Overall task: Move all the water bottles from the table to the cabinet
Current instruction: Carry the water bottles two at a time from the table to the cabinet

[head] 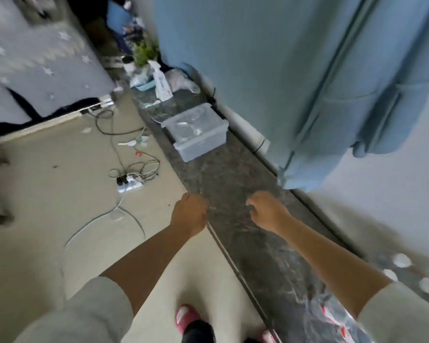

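Observation:
The frame is blurred by motion. My left hand [190, 214] hangs over the edge of a dark marble ledge [233, 184], its fingers closed into a fist with nothing in it. My right hand [265, 210] hovers above the ledge, fingers loosely curled and apart, holding nothing. At the bottom right, several white round caps [401, 260] and shiny plastic wrap with red labels [332, 318] look like packed water bottles, too blurred to be sure. No table or cabinet can be made out.
A clear lidded plastic box [196, 129] sits on the ledge ahead. Beyond it are a spray bottle [161, 82] and a small plant [144, 50]. A power strip with tangled cables [131, 181] lies on the beige floor. Blue curtains [270, 70] hang at right and a bed [35, 60] stands at left.

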### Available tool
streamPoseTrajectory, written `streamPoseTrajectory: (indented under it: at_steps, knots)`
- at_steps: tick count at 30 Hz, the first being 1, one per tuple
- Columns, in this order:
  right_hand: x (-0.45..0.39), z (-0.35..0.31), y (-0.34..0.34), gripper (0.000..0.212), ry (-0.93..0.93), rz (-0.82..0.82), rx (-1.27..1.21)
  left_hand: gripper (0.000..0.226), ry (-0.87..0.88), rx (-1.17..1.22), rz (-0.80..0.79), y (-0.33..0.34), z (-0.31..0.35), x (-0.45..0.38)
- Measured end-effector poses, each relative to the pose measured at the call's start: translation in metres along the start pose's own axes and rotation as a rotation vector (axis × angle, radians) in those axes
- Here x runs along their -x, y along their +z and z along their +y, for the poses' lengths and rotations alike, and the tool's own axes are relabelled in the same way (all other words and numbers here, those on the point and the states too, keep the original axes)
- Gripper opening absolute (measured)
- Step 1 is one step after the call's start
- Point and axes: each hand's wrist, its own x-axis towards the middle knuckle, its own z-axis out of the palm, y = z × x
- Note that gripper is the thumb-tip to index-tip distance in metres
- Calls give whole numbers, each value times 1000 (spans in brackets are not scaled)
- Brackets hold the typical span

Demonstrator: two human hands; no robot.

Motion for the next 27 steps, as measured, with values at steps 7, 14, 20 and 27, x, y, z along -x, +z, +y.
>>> streamPoseTrajectory:
  at_steps: [7,14,20,27]
  knots:
    - [-106,-173,-42,30,-344,25,185,38,-294,-76,64,-51,-190,27]
    - [-188,-350,-53,30,-587,60,287,37,-564,-35,147,-97,-360,63]
    - [-252,-481,-51,33,-737,65,266,39,-813,73,195,-117,-472,94]
    - [-332,-618,-53,39,-937,64,225,35,-1020,133,271,-143,-575,96]
